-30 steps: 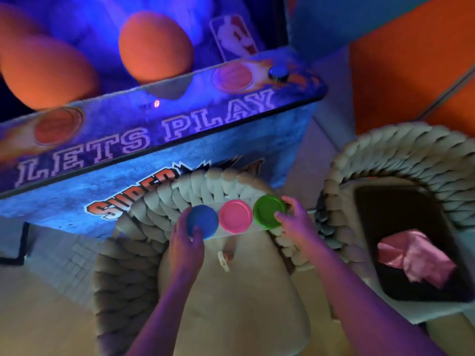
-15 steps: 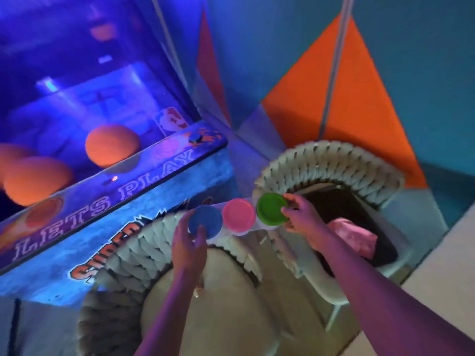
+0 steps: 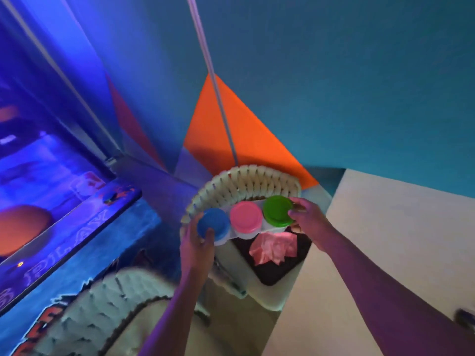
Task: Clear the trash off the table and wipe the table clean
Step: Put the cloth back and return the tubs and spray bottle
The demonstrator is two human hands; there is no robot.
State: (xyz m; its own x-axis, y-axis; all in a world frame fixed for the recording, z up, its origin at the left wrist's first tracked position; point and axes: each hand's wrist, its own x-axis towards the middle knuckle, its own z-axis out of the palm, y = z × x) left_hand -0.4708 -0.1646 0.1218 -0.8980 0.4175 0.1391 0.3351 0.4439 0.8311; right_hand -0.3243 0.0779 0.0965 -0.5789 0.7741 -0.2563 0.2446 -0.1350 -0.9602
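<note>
I hold a row of three small tubs with a blue lid (image 3: 212, 223), a pink lid (image 3: 245, 217) and a green lid (image 3: 277, 210), joined in a white pack. My left hand (image 3: 196, 249) grips the blue end and my right hand (image 3: 308, 222) grips the green end. The pack hangs above a woven chair (image 3: 246, 186) whose seat carries a dark tray (image 3: 277, 273) with a crumpled pink cloth (image 3: 273, 246).
A second woven chair (image 3: 108, 304) is blurred at the bottom left. An arcade basketball machine (image 3: 64, 227) glowing blue fills the left side. A pale table top (image 3: 385, 240) lies to the right, with a dark object (image 3: 465, 317) at its right edge. A thin pole (image 3: 218, 98) rises behind the chair.
Both hands carried the three-tub pack to the right, from over the left chair to above the right chair's tray. The view swung right and upward.
</note>
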